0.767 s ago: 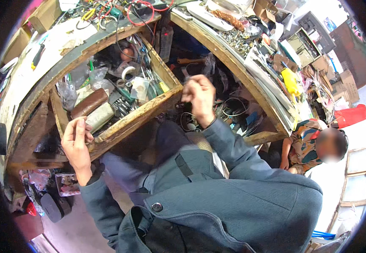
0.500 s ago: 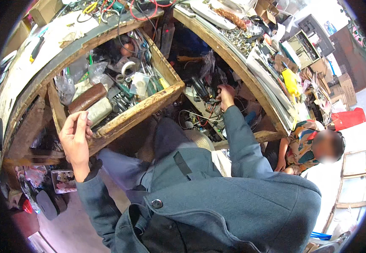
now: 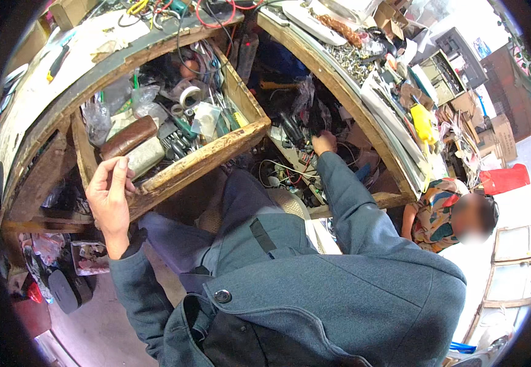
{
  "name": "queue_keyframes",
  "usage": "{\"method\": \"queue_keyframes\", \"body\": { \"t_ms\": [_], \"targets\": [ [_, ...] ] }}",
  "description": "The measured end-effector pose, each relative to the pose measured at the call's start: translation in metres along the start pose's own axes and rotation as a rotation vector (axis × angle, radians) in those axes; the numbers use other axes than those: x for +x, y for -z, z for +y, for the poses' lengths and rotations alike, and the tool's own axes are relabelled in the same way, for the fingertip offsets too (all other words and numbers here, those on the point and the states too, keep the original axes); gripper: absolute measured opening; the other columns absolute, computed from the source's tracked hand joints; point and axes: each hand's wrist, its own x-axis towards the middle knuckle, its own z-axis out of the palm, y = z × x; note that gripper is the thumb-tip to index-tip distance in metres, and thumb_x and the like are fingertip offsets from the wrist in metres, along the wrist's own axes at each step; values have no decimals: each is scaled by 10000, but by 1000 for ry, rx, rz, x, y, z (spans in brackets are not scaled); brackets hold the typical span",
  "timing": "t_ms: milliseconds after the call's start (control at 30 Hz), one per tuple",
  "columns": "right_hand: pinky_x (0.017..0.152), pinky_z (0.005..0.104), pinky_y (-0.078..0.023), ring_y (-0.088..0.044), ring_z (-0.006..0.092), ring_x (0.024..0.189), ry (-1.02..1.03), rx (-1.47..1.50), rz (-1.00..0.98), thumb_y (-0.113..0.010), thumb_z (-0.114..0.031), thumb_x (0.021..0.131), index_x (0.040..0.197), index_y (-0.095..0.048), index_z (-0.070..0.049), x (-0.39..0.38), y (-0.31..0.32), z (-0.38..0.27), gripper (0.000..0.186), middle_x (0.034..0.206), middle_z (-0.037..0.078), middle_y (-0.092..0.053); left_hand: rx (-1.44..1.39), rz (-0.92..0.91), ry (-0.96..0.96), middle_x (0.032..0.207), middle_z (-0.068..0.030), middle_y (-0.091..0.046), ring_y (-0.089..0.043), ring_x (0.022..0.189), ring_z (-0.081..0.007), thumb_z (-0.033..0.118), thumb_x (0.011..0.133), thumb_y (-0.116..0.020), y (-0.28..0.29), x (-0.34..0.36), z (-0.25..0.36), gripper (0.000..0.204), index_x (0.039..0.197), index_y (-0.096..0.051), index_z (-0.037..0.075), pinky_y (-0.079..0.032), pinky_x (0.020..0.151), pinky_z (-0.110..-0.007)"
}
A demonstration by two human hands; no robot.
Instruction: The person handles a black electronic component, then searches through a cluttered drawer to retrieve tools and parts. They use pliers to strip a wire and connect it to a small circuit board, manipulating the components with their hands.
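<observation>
A wooden drawer [image 3: 207,160] stands pulled out on the left, filled with mixed tools and parts. At its near left corner my left hand [image 3: 111,194] has its fingers bent over the front board, thumb on the inner side. Just beyond those fingers lie a brown case [image 3: 129,138] and a pale grey case [image 3: 146,157]. A roll of white tape [image 3: 189,96] and a small clear bag [image 3: 205,118] sit deeper in the drawer. My right hand [image 3: 324,144] reaches into the dark, cluttered space right of the drawer, close to black tool-like pieces [image 3: 291,129]; its fingertips are hidden.
Loose wires [image 3: 283,170] tangle below my right hand. The right tabletop carries heaped small metal parts [image 3: 369,64] and a yellow tool [image 3: 423,124]. Pliers and cables lie on the left tabletop [image 3: 94,49]. Another person [image 3: 439,211] is at the right.
My right hand has shifted slightly down and toward me within the cluttered space, and its fingers now point down into it. My left hand stays at the drawer's corner.
</observation>
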Motion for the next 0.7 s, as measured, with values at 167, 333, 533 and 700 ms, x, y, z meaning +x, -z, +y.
{"method": "queue_keyframes", "body": {
  "t_ms": [167, 333, 533, 700],
  "targets": [
    [900, 517, -549, -664, 416, 1089, 270, -471, -56, -794, -366, 817, 1172, -692, -85, -28, 10, 0, 463, 1160, 218, -670, 12, -6, -5, 802, 14, -662, -538, 620, -33, 196, 1015, -678, -3, 1, 1, 165, 1033, -731, 41, -404, 555, -192],
    [938, 520, -527, -676, 386, 1099, 235, -612, -186, -801, -408, 823, 1128, -725, -67, -10, 16, -1, 464, 1149, 201, -704, 20, -3, 4, 803, 21, -660, -536, 625, -28, 209, 1013, -682, -3, 2, 0, 166, 1034, -734, 52, -387, 551, -185],
    [883, 521, -551, -705, 376, 1035, 485, -800, -228, -757, -332, 841, 1018, -763, -54, 8, 38, -12, 330, 1054, 185, -743, 35, -2, 8, 804, 25, -658, -526, 623, -22, 202, 1018, -670, -3, 0, 1, 159, 1026, -729, 55, -366, 535, -180],
    [812, 524, -574, -721, 376, 1012, 586, -856, -136, -733, -258, 780, 949, -792, -104, 55, 20, 18, 236, 1015, 182, -749, 46, -14, 24, 805, 14, -654, -529, 627, -35, 194, 1024, -657, -5, 2, 2, 175, 1034, -730, 36, -396, 564, -199]
  ]
}}
